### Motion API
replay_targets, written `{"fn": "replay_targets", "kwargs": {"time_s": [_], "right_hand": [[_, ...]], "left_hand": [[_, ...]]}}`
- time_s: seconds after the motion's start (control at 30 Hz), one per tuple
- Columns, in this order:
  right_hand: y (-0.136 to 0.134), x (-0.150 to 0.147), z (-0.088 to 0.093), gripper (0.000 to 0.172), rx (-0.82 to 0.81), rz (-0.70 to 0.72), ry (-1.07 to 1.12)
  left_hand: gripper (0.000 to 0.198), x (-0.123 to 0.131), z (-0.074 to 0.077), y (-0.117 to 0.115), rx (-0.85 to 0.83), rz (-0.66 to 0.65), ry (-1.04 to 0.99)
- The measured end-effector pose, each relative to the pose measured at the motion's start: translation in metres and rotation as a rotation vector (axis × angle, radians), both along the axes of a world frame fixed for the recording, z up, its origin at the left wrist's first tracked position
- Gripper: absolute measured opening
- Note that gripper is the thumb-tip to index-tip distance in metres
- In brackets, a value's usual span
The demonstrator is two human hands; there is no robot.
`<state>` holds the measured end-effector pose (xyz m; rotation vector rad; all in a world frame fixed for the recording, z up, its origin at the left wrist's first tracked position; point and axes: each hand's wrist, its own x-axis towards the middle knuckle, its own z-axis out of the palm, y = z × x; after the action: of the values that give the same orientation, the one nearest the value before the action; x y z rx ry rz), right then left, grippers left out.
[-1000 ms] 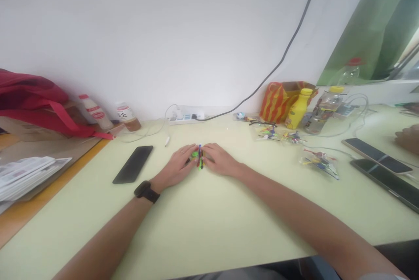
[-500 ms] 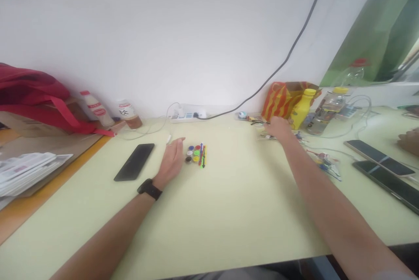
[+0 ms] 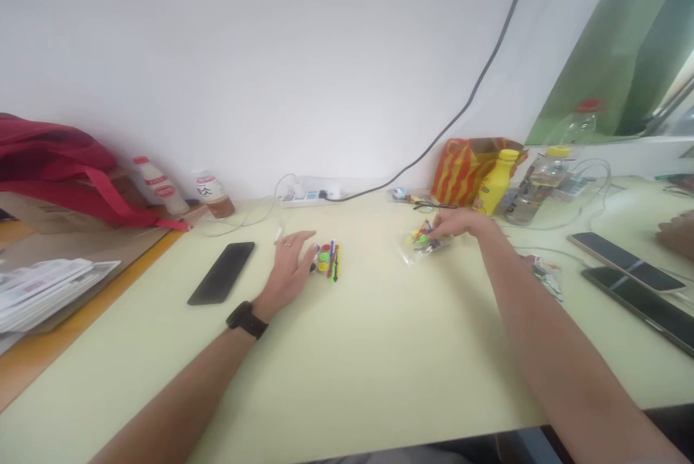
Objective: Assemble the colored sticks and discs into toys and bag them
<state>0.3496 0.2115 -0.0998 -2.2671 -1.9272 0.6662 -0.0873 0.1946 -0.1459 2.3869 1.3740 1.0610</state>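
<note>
My left hand (image 3: 290, 267) lies flat on the pale green table (image 3: 347, 348), fingers spread, its fingertips touching a small cluster of coloured round pieces and thin sticks (image 3: 327, 260). My right hand (image 3: 460, 223) is stretched out to the right and pinches a clear plastic bag of small coloured parts (image 3: 424, 241), which lies just left of the fingers. A black watch (image 3: 246, 320) is on my left wrist.
A black phone (image 3: 221, 272) lies left of my left hand. Against the wall stand two small bottles (image 3: 184, 193), a power strip (image 3: 309, 195), an orange striped bag (image 3: 460, 169), a yellow bottle (image 3: 494, 181) and clear bottles. Two phones (image 3: 634, 276) and another person's hand (image 3: 677, 231) are far right. A red bag (image 3: 59, 168) sits at left.
My right hand left the coloured pieces, reached to the bags at the back right, and now drags one bag toward the middle. My left hand stayed by the pieces.
</note>
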Motion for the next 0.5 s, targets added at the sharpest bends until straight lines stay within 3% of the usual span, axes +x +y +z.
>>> {"fn": "replay_targets", "kwargs": {"time_s": [0.07,0.13,0.27,0.43,0.5], "right_hand": [[-0.003,-0.009,0.006,0.043,-0.089,0.066,0.111],[-0.004,-0.017,0.013,0.045,-0.106,0.117,0.203],[-0.008,-0.028,0.030,0.030,0.036,0.210,0.236],[-0.018,-0.036,0.054,0.023,0.253,0.345,0.334],[-0.023,-0.039,0.064,0.021,0.282,0.409,0.348]], "left_hand": [[0.036,0.005,0.013,-0.008,0.061,0.004,-0.078],[0.031,0.013,0.033,-0.023,0.012,-0.066,-0.176],[0.033,0.035,0.083,-0.081,-0.330,-0.474,-0.312],[0.048,0.060,0.132,-0.164,-0.377,-1.044,-0.454],[0.049,0.061,0.143,-0.187,-0.389,-1.145,-0.377]]}}
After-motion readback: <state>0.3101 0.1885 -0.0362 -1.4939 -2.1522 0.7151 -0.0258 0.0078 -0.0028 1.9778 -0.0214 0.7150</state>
